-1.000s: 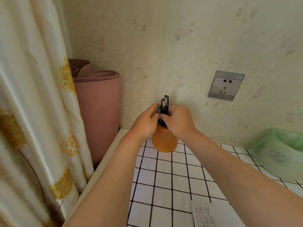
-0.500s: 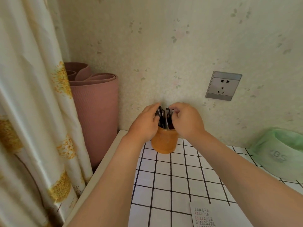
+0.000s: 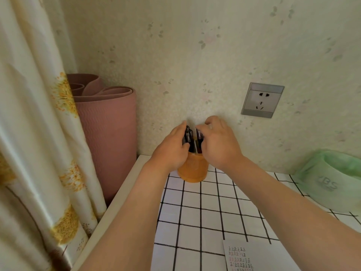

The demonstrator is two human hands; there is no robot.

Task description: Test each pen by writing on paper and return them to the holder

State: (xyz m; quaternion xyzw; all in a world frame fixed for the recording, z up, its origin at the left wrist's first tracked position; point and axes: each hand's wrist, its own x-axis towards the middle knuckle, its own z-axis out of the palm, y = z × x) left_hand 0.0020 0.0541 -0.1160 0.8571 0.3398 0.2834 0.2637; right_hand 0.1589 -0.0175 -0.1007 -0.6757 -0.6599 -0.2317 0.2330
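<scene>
Head view: on the grid-patterned table (image 3: 214,212), beyond the written-on paper (image 3: 259,253), the orange holder (image 3: 192,170) stands at the wall; left hand (image 3: 172,151) and right hand (image 3: 218,143) each curl round its dark pens (image 3: 188,134). Seat them gently, upright, so the holder cannot tip.

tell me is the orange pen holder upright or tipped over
Upright: the orange pen holder stands on its base on the checked tabletop, mouth up, with dark pens sticking up out of it.
</scene>
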